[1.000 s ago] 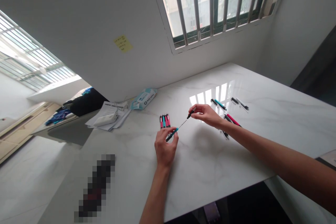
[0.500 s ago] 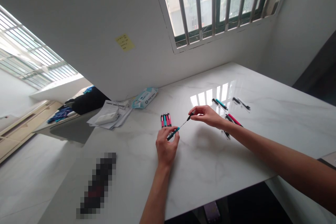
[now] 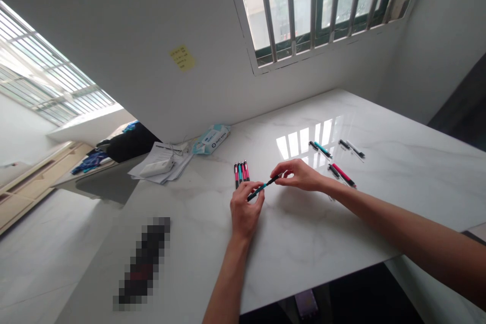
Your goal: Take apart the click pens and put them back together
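My left hand [image 3: 245, 215] pinches a teal pen barrel [image 3: 258, 191] with a black grip, tilted up to the right. Fingertips of my right hand [image 3: 299, 174] close on the black upper part of the pen [image 3: 273, 180], which meets the open end of the barrel. Whether the two parts are joined cannot be made out. Just behind my left hand, several assembled pens [image 3: 241, 168] lie side by side, red and teal. Beyond my right hand lie loose pen parts: a teal barrel [image 3: 322, 149], a white barrel [image 3: 355, 148] and a red barrel [image 3: 343, 174], with black tops beside them.
All this rests on a white marbled table [image 3: 304, 253]. Toward the wall are a wet wipes pack [image 3: 212, 139] and papers [image 3: 161, 162] with a white object on top. A blurred dark object [image 3: 144, 263] lies at left. A phone [image 3: 306, 304] shows below the table edge.
The black upper part and the teal barrel have come together; the thin refill seen between them is now hidden. My right hand has moved slightly down, closer to the left.
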`<state>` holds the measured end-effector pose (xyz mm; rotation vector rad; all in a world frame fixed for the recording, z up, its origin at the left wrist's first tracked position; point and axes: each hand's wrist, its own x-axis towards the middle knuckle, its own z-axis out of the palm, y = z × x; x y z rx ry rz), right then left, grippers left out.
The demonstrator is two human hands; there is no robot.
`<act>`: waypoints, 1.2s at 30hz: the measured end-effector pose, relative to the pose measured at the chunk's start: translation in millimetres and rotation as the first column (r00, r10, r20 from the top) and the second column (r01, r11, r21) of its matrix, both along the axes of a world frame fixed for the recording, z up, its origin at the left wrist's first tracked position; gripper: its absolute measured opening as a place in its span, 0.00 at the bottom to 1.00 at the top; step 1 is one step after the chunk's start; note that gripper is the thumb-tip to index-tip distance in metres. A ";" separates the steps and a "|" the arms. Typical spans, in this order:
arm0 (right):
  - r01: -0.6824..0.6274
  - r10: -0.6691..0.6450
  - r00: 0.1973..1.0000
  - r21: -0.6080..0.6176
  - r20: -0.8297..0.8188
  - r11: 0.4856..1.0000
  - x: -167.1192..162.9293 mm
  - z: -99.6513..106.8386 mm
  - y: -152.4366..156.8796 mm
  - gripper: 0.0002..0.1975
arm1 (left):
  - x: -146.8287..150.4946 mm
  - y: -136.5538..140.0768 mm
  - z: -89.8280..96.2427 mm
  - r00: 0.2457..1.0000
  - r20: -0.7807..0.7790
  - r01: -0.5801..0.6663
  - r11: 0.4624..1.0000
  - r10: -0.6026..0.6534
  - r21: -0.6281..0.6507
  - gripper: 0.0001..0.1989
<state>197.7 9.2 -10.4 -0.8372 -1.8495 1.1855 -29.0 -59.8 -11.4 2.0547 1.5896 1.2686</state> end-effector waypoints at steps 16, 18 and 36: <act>-0.074 0.067 0.987 0.041 0.145 0.996 10.6 -1.1 1.1 0.13 | -3.2 2.0 -7.5 0.997 -0.055 0.056 0.998 -0.055 0.010 0.06; -0.060 0.054 0.988 0.040 0.147 0.997 10.8 -1.0 1.3 0.09 | -3.3 1.8 -7.6 0.997 -0.056 0.053 0.999 -0.052 0.011 0.06; -0.060 0.051 0.984 0.049 0.171 0.997 2.2 -3.3 -3.8 0.08 | -1.5 0.4 -5.2 0.992 -0.114 0.053 0.997 -0.048 0.047 0.06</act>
